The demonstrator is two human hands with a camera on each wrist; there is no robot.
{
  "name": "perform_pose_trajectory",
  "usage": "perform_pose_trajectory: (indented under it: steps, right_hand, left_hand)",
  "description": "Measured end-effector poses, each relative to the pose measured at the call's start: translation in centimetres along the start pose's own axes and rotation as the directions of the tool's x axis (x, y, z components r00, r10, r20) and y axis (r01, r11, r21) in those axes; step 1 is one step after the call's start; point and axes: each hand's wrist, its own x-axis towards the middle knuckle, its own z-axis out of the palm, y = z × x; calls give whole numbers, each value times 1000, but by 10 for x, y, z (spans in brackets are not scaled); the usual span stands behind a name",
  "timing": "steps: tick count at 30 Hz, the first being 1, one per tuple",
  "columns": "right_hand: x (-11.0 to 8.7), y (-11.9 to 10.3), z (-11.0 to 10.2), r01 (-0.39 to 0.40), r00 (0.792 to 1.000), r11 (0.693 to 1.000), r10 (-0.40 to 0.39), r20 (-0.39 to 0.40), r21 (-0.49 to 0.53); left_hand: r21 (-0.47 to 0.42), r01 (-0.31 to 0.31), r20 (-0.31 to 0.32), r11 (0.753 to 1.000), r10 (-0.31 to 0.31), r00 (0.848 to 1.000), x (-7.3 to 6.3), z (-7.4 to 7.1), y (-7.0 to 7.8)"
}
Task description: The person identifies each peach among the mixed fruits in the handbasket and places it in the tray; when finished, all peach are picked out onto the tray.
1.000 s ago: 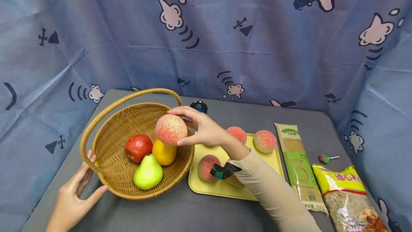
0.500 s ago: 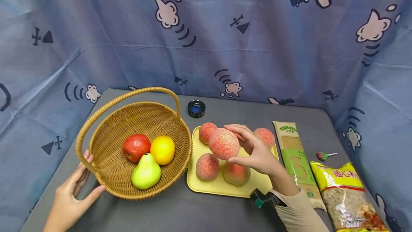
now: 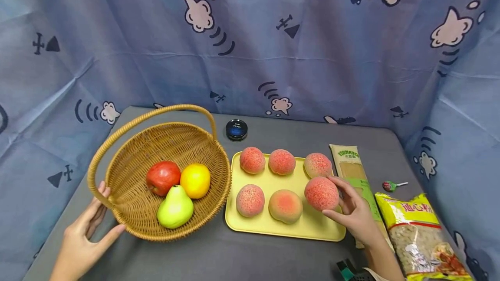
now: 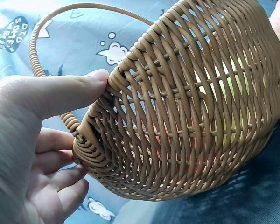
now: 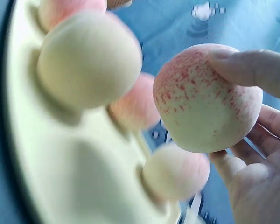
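My right hand (image 3: pixel 353 211) grips a speckled pink peach (image 3: pixel 321 193) over the front right part of a yellow tray (image 3: pixel 250 227). In the right wrist view, the thumb lies on the held peach (image 5: pixel 207 105) with fingers beneath, and it appears raised off the tray. Several other peaches (image 3: pixel 285 206) sit on the tray in two rows. My left hand (image 3: pixel 83 233) holds the left side of a wicker basket (image 3: pixel 136 177), thumb at the rim and fingers by the handle's base. Inside the basket lie a red apple (image 3: pixel 163 178), an orange (image 3: pixel 195 181) and a green pear (image 3: pixel 175 207).
Behind the tray stands a dark round tuna can (image 3: pixel 236 130). To the right lie a flat noodle pack (image 3: pixel 351 168), a lollipop (image 3: pixel 390 186) and a yellow-topped pasta bag (image 3: pixel 418 237). A patterned blue curtain (image 3: pixel 250 55) rises behind the grey table.
The right hand has carried the peach rightward from above the basket, across the tray, to the tray's front right. The left hand keeps its place at the basket; the view shifts slightly.
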Motion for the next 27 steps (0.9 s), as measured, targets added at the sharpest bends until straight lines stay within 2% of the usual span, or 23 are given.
perform_pose_trajectory:
  steps: [4, 8, 15, 23, 27]
  right_hand:
    - [-16, 14, -6, -55, 998, 998, 54, -43, -20]
    - [-26, 25, -9, -105, 993, 994, 103, -58, -22]
    - [-33, 41, -13, -116, 993, 993, 116, 11, 13]
    - [-35, 43, -14, -228, 968, 968, 237, 84, -102]
    - [-35, 41, -14, -225, 966, 970, 235, 105, -94]
  left_hand:
    - [2, 3, 4, 1000, -3, 1000, 0, 0, 2]
    - [26, 37, 14, 999, -37, 999, 0, 1, 6]
    - [42, 60, 10, 997, -61, 998, 0, 1, 6]
    - [44, 74, 6, 996, -74, 997, -1, 1, 5]
    - [50, 68, 9, 996, -69, 998, 0, 0, 4]
